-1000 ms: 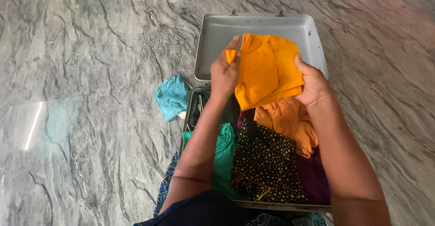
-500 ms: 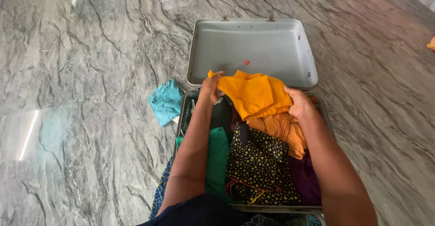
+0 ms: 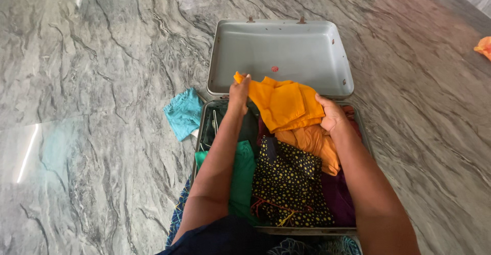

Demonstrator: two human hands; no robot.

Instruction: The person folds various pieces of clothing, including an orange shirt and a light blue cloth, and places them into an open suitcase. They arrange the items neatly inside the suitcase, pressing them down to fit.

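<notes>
An open grey metal suitcase (image 3: 280, 50) lies on the floor, its lid tipped back. Both hands hold a folded orange-yellow garment (image 3: 286, 104) low over the clothes at the case's far end. My left hand (image 3: 239, 92) grips its left corner, and my right hand (image 3: 331, 114) pinches its right edge. Under it sit another orange cloth (image 3: 314, 142), a dark fabric with yellow dots (image 3: 289, 181), a green garment (image 3: 240, 175) and a purple one (image 3: 340, 196).
A turquoise cloth (image 3: 184, 113) lies on the grey marble floor (image 3: 92, 106) just left of the suitcase. An orange item (image 3: 483, 47) shows at the right edge. Blue patterned fabric (image 3: 179, 219) pokes out near my lap.
The orange-yellow garment came down from in front of the lid to just above the clothes in the case, and both hands lowered with it. It looks more folded now.
</notes>
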